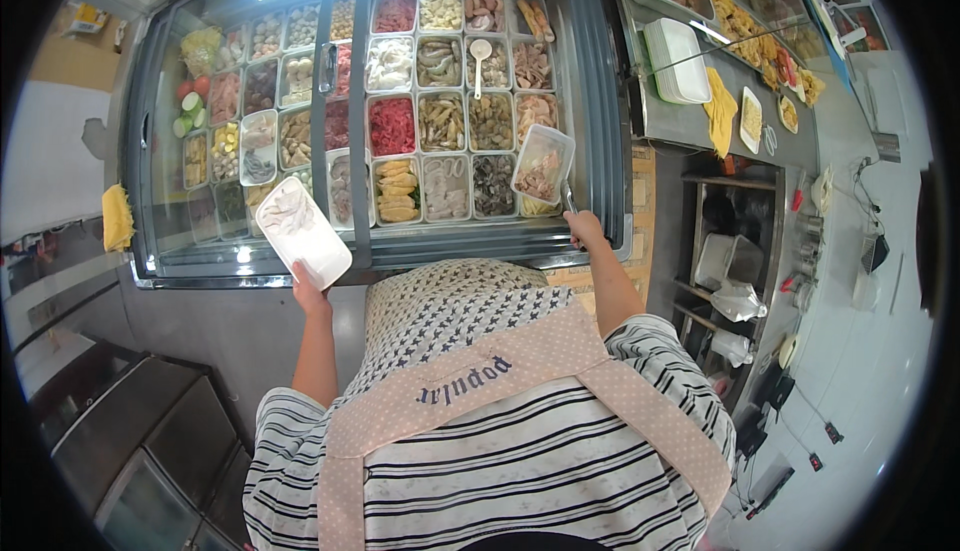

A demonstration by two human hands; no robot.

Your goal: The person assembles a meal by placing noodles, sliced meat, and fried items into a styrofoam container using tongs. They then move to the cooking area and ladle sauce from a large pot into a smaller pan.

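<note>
My left hand (310, 286) grips the lower end of a white rectangular tray (322, 255). Pale, whitish food pieces (287, 207) lie in the tray's far end, and its near half is bare. At the right of the glass-topped display chiller, my right hand (587, 230) is closed around a metal utensil (570, 197), whose working end I cannot make out. Just beyond that utensil, a translucent plastic container (556, 144) with pinkish meat pieces rests askew over the other tubs. Red sliced meat (392, 125) and yellowish pieces (397, 191) fill tubs nearer the middle.
Sliding-glass frame bars (362, 101) cross the chiller. A white ladle (480, 63) lies on one tub. To the right, a steel counter (675, 120) bears stacked white trays (677, 60), a yellow cloth (721, 108) and scissors (769, 140). Another yellow cloth (118, 219) hangs at the left corner.
</note>
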